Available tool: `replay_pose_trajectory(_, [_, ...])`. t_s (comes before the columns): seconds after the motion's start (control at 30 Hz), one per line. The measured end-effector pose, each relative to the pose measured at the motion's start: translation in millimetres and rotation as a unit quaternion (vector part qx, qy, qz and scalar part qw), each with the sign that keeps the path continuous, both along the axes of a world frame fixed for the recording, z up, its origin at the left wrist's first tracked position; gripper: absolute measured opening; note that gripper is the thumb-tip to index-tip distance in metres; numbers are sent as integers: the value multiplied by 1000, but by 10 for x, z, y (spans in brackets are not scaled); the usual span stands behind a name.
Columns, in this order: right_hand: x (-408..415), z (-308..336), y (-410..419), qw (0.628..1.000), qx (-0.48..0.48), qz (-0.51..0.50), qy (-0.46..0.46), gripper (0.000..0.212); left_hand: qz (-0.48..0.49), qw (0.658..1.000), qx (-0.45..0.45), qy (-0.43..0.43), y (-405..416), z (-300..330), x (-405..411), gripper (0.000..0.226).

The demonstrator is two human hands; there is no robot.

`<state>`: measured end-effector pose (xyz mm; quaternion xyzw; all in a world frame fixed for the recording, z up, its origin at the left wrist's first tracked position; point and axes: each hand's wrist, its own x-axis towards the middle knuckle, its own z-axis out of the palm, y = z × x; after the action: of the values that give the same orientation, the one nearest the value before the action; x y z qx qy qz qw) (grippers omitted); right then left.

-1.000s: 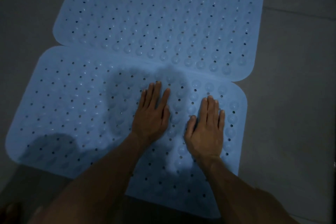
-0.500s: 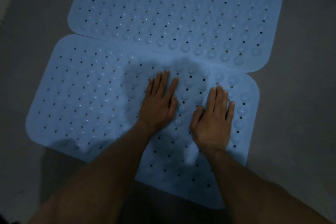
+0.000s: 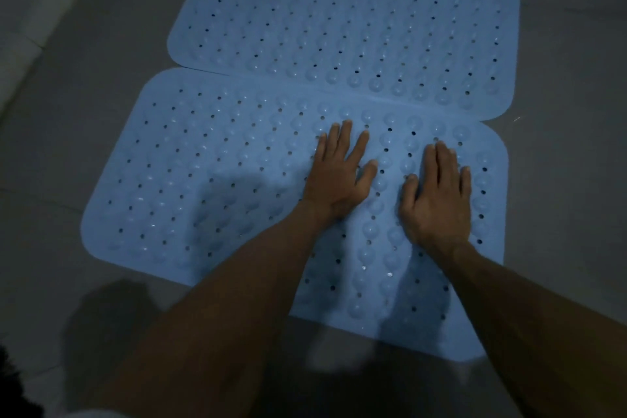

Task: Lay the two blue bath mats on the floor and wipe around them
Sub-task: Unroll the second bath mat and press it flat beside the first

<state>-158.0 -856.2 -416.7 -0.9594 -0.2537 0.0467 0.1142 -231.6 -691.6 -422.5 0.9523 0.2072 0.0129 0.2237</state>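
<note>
Two light blue bath mats with round holes and bumps lie flat on the grey floor, one behind the other. The near mat [image 3: 203,173] overlaps the front edge of the far mat [image 3: 356,20]. My left hand [image 3: 337,173] rests palm down on the near mat's right half, fingers spread. My right hand [image 3: 437,197] lies flat beside it, closer to the mat's right edge. Neither hand holds anything. My forearms cover part of the near mat's front edge.
Grey tiled floor [image 3: 84,78] surrounds the mats on all sides. A paler raised strip [image 3: 30,10] runs along the far left. My shadow falls on the floor at the lower left.
The view has shifted so the mats sit further right and up in frame. Both hands stay pressed flat on the near mat; the left hand's fingers have spread a little wider.
</note>
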Motion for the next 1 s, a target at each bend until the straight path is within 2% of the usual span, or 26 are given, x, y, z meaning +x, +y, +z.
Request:
replay_pose_trajectory(0.1, [31,64,26,998,-37,15,44,64,-25,993,-109,22,185,158,-72,57])
replay_pose_trajectory(0.17, [95,168,71,992,-95,19,79,66,-40,996,-71,33,326,208,-317,57])
replay_pose_trajectory(0.27, [-15,371,203,984,-154,6,84,68,-37,998,47,29,524,130,-912,62])
replay_pose_trajectory(0.33, [-356,447,386,989,-126,-7,80,68,-23,993,111,16,659,31,-1279,61])
replay_pose_trajectory(0.4, [-780,424,606,994,-73,-1,80,67,3,990,138,-1,760,-15,-1506,59])
replay_pose_trajectory(0.57, [-1529,182,1099,996,3,52,77,65,38,993,112,21,845,-26,-1674,68])
replay_pose_trajectory(0.67, [-1644,3,1191,997,11,40,62,65,41,995,94,15,829,-84,-1640,70])
replay_pose_trajectory(0.77, [-1656,-111,1189,999,26,22,20,65,44,992,115,11,818,-142,-1629,65])
replay_pose_trajectory(1.0, [-1650,-85,1236,1000,13,3,22,66,36,992,112,41,823,-43,-1610,64])
